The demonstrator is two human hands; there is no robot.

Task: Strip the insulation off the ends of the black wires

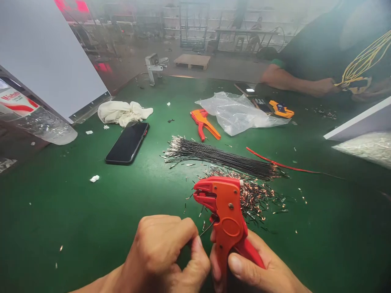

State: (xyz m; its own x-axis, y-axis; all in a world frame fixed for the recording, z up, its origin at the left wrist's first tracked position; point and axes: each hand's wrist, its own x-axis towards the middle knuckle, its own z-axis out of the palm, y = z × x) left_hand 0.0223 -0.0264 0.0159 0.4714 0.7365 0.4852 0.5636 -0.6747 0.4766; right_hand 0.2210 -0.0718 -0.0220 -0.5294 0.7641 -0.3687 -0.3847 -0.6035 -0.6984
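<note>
My right hand (256,264) is wrapped round the handles of a red and orange wire stripper (230,211), its jaws pointing left. My left hand (168,252) pinches a short dark wire (207,228) between thumb and forefinger. The wire's far end reaches the stripper body just below the jaws; whether it is gripped there I cannot tell. Behind the tool lies a heap of clipped wire bits (256,199) with copper showing. Beyond that rests a bundle of black wires (220,155), with silvery ends at the left and bare copper at the right.
A phone (127,143) and white gloves (122,113) lie at left. Further back are a second wire stripper (204,123), a plastic bag (238,114) and a yellow tool (281,109). A red wire (281,164) lies right. Across the table, a person's hand (326,87) holds yellow wires (366,57).
</note>
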